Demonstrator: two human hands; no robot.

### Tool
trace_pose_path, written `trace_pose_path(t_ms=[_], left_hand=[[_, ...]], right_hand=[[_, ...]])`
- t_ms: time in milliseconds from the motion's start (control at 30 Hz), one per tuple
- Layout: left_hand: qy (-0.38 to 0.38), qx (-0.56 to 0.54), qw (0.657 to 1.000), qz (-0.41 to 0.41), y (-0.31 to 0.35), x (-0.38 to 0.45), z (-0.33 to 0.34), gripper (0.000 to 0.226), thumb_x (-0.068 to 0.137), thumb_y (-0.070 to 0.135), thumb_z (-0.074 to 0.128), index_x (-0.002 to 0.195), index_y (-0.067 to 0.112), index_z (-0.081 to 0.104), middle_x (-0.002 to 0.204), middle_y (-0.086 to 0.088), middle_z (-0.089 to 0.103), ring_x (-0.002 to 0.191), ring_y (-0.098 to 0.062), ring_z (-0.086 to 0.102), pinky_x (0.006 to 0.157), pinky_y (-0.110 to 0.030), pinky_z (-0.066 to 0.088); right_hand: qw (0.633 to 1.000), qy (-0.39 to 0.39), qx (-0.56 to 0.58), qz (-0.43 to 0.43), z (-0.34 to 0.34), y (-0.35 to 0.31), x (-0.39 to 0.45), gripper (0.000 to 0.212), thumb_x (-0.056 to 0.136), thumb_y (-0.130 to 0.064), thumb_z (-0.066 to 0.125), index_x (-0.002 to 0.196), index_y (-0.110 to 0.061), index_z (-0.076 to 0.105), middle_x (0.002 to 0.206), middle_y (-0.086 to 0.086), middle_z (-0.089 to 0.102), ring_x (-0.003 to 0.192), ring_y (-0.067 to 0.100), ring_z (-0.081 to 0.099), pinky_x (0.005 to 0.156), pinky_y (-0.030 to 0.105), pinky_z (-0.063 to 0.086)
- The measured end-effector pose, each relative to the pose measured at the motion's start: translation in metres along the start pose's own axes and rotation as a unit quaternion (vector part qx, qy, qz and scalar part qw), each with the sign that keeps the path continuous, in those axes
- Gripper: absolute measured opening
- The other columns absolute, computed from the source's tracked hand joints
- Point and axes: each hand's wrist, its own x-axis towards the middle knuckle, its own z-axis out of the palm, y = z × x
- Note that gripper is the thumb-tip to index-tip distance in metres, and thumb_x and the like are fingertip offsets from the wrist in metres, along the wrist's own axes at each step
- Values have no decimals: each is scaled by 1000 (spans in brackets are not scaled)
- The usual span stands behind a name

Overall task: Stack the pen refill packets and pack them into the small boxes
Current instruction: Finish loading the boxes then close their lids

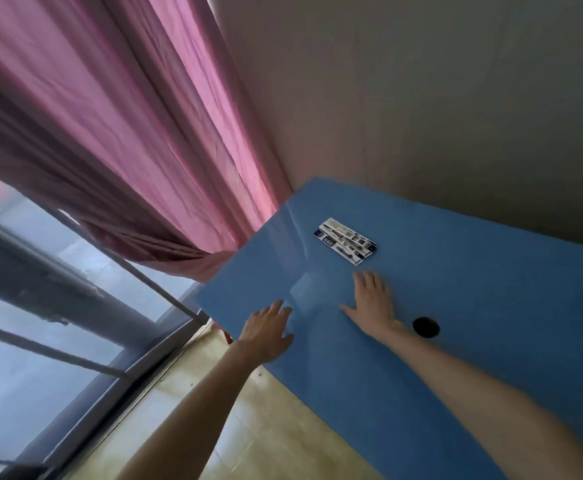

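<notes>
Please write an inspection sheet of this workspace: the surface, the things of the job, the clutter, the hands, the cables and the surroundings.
Surface: blue table with a round black hole near the right wrist.
Job's things: pen refill packets lie flat together on the table, beyond the right hand; small boxes: nothing seen.
Clutter: nothing seen.
Hands: left hand open at the table's left edge, holding nothing; right hand open, fingers spread flat on the table, apart from the packets.
Cables: nothing seen.
Surroundings: pink curtain at left, plain wall behind the table, window frame lower left, yellowish floor below.
</notes>
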Motion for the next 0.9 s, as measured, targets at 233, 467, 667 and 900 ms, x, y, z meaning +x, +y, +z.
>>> trace_pose_path(t_ms=[233, 467, 667, 900], left_hand=[[-7, 1, 993, 122, -15, 101, -7, 59, 97, 38, 56, 149, 17, 37, 162, -5, 28, 137, -33, 47, 101, -43, 46], [-4, 47, 971, 236, -50, 190, -40, 58, 100, 37, 55, 151, 17, 35, 165, -4, 23, 139, -30, 44, 103, -41, 44], [30, 42, 950, 309, -70, 258, -70, 58, 98, 35, 55, 150, 18, 37, 162, -4, 27, 134, -31, 48, 99, -44, 47], [47, 43, 933, 354, -56, 300, -65, 69, 94, 31, 62, 153, 15, 30, 168, -6, 16, 141, -31, 37, 101, -45, 45]], right_hand=[[997, 21, 56, 52, 6, 4, 55, 105, 86, -60, 71, 160, -8, 19, 167, 14, 16, 153, 36, 19, 123, 48, 24], [984, 55, 47, 161, -3, -16, 111, 68, 100, -40, 59, 155, -11, 30, 157, 11, 36, 140, 32, 39, 112, 45, 36], [983, 38, 1, 182, -5, -25, 120, 40, 103, -35, 53, 139, -17, 52, 138, 2, 52, 127, 25, 49, 102, 41, 45], [972, 35, 74, 220, -11, -27, 105, 37, 96, -26, 66, 132, -17, 60, 121, 1, 59, 112, 21, 56, 89, 36, 49]])
